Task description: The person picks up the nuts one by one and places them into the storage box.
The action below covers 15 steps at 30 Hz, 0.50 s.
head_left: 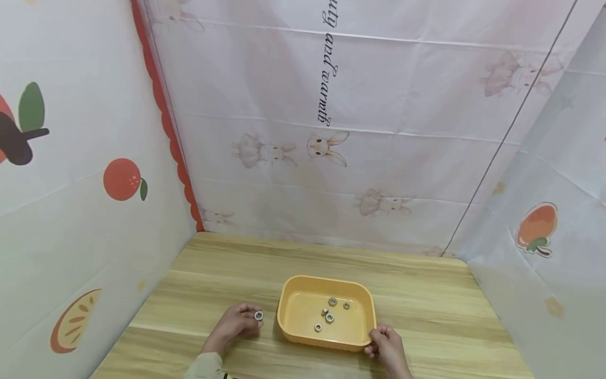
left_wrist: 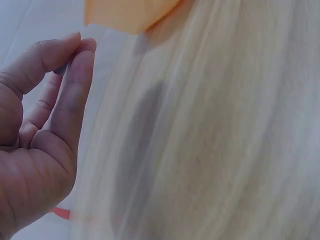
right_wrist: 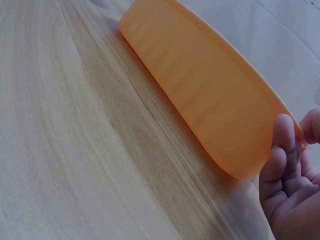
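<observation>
My left hand [head_left: 240, 321] is to the left of a yellow plastic box [head_left: 326, 344], pinching a metal nut [head_left: 258, 316] between thumb and fingertips. In the left wrist view the fingers [left_wrist: 75, 85] cover most of the nut, and only a dark sliver shows. At the box's near right corner, my right hand [head_left: 388, 348] grips the rim, thumb over the edge and fingers against the outer wall, as the right wrist view shows. Inside the box lie several metal nuts of different sizes, among them a larger hex nut [head_left: 330, 318] near the middle.
The box stands on a wood-grain table [head_left: 227, 263]. Printed cloth walls enclose the table on the left, back [head_left: 293, 210] and right, with drawings of fruit and rabbits.
</observation>
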Motion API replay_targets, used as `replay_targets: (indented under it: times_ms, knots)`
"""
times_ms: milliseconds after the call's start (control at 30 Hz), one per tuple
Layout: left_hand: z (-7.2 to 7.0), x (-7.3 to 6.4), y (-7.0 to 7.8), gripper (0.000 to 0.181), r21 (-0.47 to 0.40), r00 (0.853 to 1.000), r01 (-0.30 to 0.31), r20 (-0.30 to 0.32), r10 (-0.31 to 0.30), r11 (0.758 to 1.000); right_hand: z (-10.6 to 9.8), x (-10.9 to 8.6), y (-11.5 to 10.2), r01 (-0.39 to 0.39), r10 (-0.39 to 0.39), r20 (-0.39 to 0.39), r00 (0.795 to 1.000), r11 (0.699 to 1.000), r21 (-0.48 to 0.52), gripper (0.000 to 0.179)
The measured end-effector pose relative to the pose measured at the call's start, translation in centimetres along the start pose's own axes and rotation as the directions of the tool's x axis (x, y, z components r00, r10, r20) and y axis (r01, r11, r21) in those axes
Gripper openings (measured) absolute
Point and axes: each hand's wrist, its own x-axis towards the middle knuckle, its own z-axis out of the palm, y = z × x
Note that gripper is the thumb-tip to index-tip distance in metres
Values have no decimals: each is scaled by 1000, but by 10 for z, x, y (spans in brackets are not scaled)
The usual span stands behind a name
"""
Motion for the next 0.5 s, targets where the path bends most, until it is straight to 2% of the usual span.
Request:
replay_targets:
  times_ms: [300, 500]
  knots:
    - [17, -3, 15, 43, 49, 999, -41, 15, 41, 998, -3, -4, 0, 12, -13, 15, 1000, 1000, 26, 10]
    - [29, -7, 22, 40, 76, 998, -56, -21, 58, 996, -6, -5, 1, 13, -13, 17, 1000, 1000, 24, 9]
